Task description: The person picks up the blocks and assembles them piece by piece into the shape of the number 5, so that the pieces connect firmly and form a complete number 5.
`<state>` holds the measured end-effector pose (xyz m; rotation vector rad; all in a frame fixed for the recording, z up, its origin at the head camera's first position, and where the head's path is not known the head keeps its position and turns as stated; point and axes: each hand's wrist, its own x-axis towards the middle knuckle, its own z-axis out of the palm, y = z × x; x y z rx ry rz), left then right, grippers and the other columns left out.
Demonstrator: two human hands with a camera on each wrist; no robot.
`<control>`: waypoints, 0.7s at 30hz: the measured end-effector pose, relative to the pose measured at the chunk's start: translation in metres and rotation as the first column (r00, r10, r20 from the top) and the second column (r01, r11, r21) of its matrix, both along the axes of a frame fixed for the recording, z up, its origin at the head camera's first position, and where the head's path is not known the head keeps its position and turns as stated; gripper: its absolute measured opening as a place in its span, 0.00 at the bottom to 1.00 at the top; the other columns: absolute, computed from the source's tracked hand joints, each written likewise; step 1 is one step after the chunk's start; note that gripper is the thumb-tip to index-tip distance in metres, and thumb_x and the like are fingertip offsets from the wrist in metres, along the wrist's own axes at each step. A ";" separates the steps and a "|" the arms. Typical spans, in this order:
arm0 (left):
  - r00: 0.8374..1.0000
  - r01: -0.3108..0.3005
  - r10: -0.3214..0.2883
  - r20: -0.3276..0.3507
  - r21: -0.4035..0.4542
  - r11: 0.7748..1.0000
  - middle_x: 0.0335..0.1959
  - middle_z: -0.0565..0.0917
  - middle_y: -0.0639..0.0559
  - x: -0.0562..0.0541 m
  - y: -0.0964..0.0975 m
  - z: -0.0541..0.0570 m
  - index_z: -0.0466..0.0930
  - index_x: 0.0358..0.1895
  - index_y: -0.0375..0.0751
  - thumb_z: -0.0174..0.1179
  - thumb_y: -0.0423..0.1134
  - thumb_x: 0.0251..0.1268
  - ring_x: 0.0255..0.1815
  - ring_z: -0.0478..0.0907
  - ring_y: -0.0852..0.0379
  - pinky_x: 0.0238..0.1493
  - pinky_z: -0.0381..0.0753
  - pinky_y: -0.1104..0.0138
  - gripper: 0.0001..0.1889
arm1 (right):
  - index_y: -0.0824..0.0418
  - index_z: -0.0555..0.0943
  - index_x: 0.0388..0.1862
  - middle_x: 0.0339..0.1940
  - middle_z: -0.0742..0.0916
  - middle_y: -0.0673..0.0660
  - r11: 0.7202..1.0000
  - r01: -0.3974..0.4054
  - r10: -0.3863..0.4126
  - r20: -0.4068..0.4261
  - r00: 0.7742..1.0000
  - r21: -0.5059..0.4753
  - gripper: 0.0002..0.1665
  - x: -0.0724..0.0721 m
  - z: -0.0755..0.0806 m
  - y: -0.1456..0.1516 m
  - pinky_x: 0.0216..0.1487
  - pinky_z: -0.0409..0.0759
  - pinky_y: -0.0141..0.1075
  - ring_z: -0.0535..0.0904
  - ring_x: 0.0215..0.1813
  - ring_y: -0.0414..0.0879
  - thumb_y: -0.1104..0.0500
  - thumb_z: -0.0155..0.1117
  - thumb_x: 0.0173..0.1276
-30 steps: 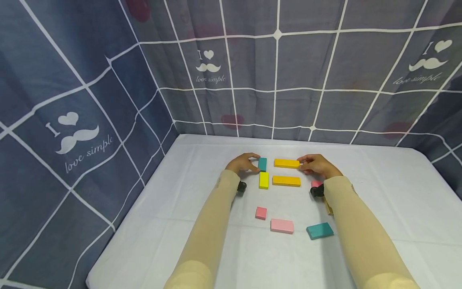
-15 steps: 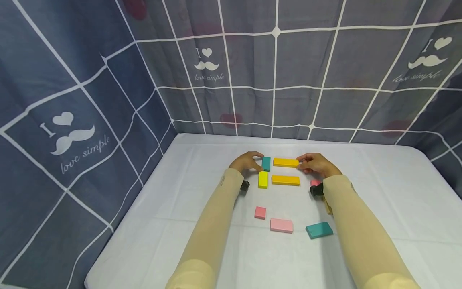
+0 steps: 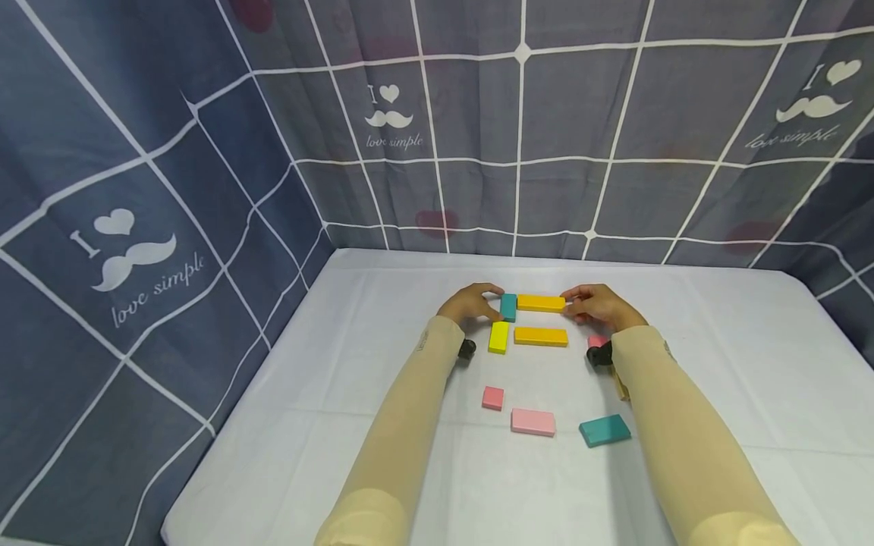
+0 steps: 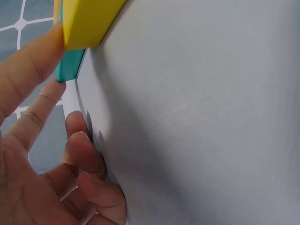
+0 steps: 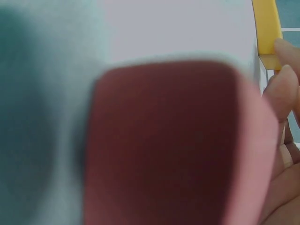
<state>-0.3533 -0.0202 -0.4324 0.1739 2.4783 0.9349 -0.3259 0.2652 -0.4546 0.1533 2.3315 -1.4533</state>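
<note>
– Near the far edge of the desk (image 3: 382, 292), what is listed?

– One teal block (image 3: 508, 307), flat, its long side seeming to meet the end of one far orange block (image 3: 541, 303).

– State of grip?

– For the left hand (image 3: 470, 303): teal block pinched between thumb and finger, by its ends. For the right hand (image 3: 601, 305): far orange block pinched at the end facing the desk's right edge.

– Handling notes?

– Best judged: right hand a steady stop, left hand pressing lightly and squarely, lest either piece slew. Left thumb clear of the yellow block (image 3: 498, 337), just beside, towards the desk's near edge. The near orange block (image 3: 541, 337), roughly parallel, serves as a straight-line guide.
</note>
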 end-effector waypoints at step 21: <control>1.000 -0.026 0.026 -0.014 0.021 0.999 0.82 0.72 0.50 0.004 0.004 -0.001 0.80 0.74 0.56 0.77 0.40 0.67 0.78 0.69 0.46 0.81 0.64 0.46 0.32 | 0.71 0.72 0.74 0.43 0.79 0.57 0.998 -0.020 0.021 -0.030 0.999 0.057 0.32 -0.003 -0.001 -0.001 0.41 0.79 0.30 0.76 0.38 0.45 0.62 0.69 0.77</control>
